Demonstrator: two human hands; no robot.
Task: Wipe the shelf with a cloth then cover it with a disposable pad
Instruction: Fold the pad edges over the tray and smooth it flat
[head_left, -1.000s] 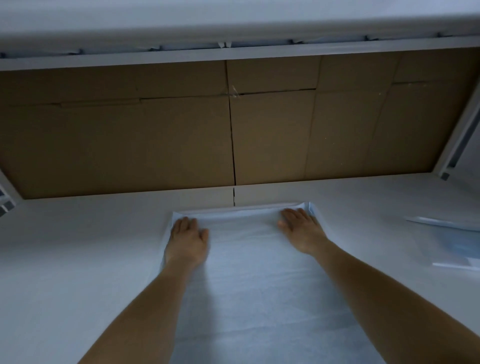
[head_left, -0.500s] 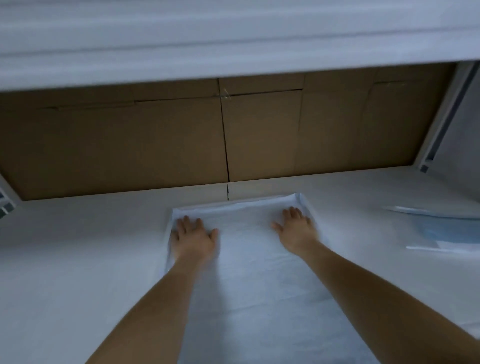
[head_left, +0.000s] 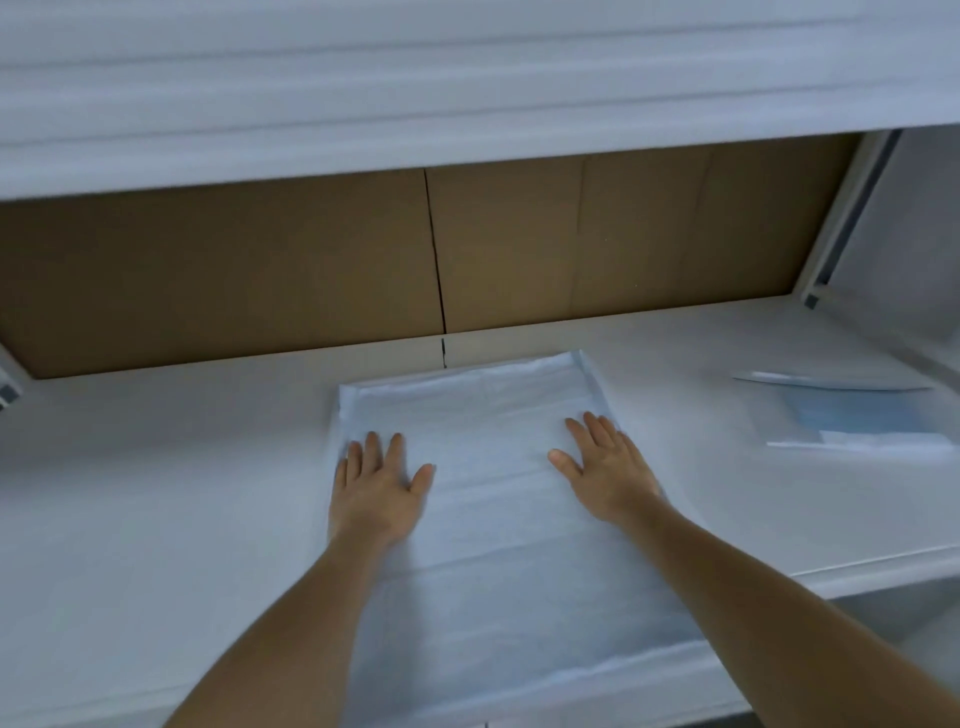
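A pale blue disposable pad lies spread flat on the white shelf, reaching from near the back wall to the front edge. My left hand presses flat on the pad's left side, fingers straight. My right hand lies flat on the pad's right side, fingers spread. Both palms face down and hold nothing. No wiping cloth shows in this view.
Brown cardboard panels form the back wall. Overhead is the white shelf above. A flat plastic packet with a blue item lies on the shelf at the right. A white upright stands at the right rear corner.
Both hands have slid back toward me along the pad, away from its far edge, with palms staying flat. The camera has tilted, showing more of the upper shelf.
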